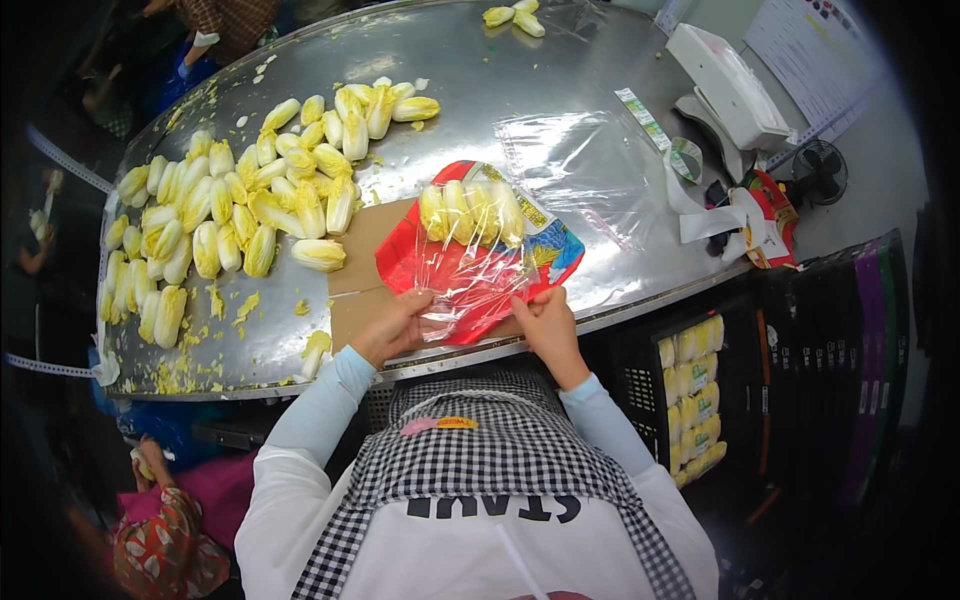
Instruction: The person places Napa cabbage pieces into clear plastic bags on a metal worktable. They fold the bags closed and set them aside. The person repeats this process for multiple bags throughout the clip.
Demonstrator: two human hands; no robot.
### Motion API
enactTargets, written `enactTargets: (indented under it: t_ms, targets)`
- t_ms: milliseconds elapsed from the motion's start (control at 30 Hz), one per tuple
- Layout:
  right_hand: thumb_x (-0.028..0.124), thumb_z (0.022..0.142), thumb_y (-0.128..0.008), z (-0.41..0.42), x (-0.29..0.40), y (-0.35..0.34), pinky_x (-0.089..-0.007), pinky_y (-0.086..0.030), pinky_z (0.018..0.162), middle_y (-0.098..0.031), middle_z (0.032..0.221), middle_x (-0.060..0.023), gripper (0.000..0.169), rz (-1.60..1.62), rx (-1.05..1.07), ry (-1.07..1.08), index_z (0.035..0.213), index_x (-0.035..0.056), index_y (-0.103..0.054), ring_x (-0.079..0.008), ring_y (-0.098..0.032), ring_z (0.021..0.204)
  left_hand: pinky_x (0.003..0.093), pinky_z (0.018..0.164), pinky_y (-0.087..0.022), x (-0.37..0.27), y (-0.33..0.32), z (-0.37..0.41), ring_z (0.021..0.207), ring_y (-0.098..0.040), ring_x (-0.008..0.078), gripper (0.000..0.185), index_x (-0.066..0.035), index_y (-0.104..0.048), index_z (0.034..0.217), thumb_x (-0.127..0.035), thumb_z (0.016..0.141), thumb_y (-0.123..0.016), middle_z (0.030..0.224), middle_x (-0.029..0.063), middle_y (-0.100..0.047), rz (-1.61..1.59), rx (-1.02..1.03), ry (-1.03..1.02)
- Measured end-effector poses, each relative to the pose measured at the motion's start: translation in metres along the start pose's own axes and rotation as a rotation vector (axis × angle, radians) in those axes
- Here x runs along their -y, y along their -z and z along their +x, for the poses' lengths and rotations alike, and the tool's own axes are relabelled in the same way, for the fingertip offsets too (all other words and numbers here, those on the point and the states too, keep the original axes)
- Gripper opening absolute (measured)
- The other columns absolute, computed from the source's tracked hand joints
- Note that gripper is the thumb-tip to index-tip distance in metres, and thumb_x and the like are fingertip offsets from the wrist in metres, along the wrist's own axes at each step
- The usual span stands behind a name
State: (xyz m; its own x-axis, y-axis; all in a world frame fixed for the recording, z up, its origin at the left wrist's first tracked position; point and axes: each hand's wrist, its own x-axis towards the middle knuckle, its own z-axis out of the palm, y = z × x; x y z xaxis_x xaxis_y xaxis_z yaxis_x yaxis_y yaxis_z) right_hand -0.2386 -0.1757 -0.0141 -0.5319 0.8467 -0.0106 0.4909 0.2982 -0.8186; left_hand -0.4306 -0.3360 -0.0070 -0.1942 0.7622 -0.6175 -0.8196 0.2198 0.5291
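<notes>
Several small napa cabbages (471,213) lie side by side in a clear plastic bag (480,274), whose loose end stretches towards me. Beneath them is a red, printed plastic sheet (397,251), on top of brown cardboard (360,281). My left hand (401,322) pinches the bag's near left edge. On the near right edge, the fingers of my right hand (547,322) grip the film. A flat stack of clear bags (562,161) lies behind and to the right. One loose cabbage (319,255) rests left of the red sheet.
Many loose cabbages (247,195) and leaf scraps cover the left of the metal table (450,64). A label strip (643,118), a white device (727,86) and a small fan (820,172) are at right. A black crate (641,382) holds packed cabbages. Co-workers (169,532) stand to the left.
</notes>
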Motion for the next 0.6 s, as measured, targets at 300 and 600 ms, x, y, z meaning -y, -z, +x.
enactTargets:
  t_ms: [300, 600]
  targets:
    - [0.02, 0.09, -0.055, 0.004, -0.013, -0.001, -0.0371, -0.043, 0.048, -0.059, 0.059, -0.0133, 0.026, -0.209, -0.113, 0.15, 0.074, -0.0007, -0.055, -0.0248, -0.057, 0.049, 0.0452, 0.104, -0.035, -0.056, -0.067, 0.059, 0.125, -0.041, 0.0405, 0.052, -0.003, -0.039, 0.136, -0.013, 0.088, -0.057, 0.138, 0.022, -0.04, 1.516, 0.068, -1.235]
    - [0.033, 0.098, -0.037, -0.072, -0.032, 0.012, -0.0228, -0.044, 0.044, -0.065, 0.073, -0.0109, 0.04, 0.911, 0.203, -0.747, 0.086, 0.0008, -0.058, -0.011, -0.053, 0.048, 0.0554, 0.113, -0.011, -0.043, -0.047, 0.133, 0.141, -0.018, 0.0329, 0.055, -0.025, -0.031, 0.145, -0.04, 0.095, -0.046, 0.152, 0.0062, -0.025, 2.202, 0.057, -1.12]
